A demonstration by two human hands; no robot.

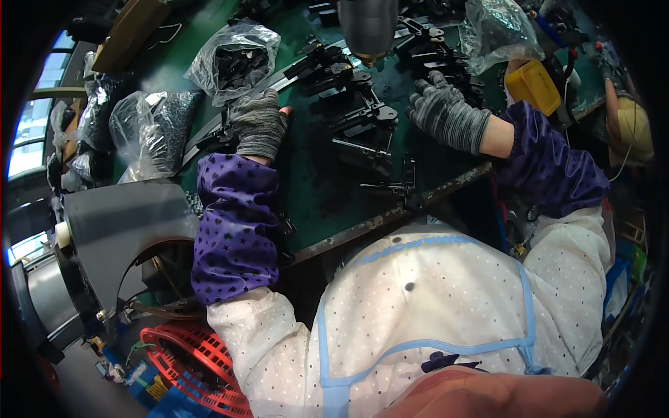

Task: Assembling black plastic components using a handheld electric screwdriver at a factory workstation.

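Observation:
My left hand (258,124), in a grey striped knit glove with a bare thumb tip, rests over a long metal rail (202,134) on the left of the green table. Its fingers are curled, and what is under them is hidden. My right hand (446,115), gloved alike, has its fingers apart and holds nothing that I can see. It is beside a pile of black metal hinge-like parts (435,56). Between my hands lies a row of similar black brackets (376,111), with a single one (410,182) nearer the table edge.
A grey machine head with a brass tip (367,35) hangs over the table's far middle. Clear bags of small black parts (240,63) stand at the left, another bag (498,35) at far right. A yellow container (533,87), a red basket (191,366) and another person's hand (613,111) are around.

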